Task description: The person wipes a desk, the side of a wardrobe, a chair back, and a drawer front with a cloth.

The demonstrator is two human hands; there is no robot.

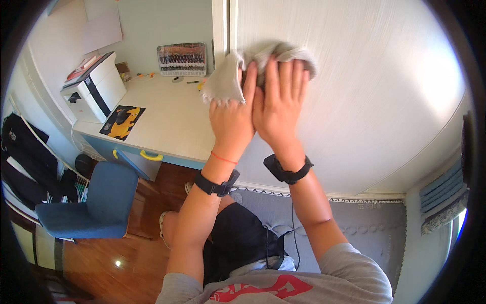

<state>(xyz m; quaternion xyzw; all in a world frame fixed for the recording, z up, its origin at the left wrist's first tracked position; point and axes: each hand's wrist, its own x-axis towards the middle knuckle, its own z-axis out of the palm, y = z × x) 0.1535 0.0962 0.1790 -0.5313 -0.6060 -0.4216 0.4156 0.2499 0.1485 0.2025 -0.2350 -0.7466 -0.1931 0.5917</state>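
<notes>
A light grey cloth [224, 81] lies bunched against a tall pale panel [349, 95] with a faint streaked grain. My left hand [233, 119] grips the cloth's left part, and a frayed flap of it hangs over the fingers near the panel's left edge. Beside it, thumb close to the left hand, my right hand [283, 98] presses the bunched right part onto the surface with its fingers extended. The upper cloth and fingertips are slightly blurred. Each wrist carries a black strap, the right one with a small black box [274, 168].
On the left, a desk [171, 114] holds a white printer [95, 91], a mouse pad [123, 121] and a framed group photo [182, 59]. A blue chair [110, 201] stands before it on wood flooring. A grey quilted mattress [364, 228] lies below the panel; a cable [294, 228] crosses it.
</notes>
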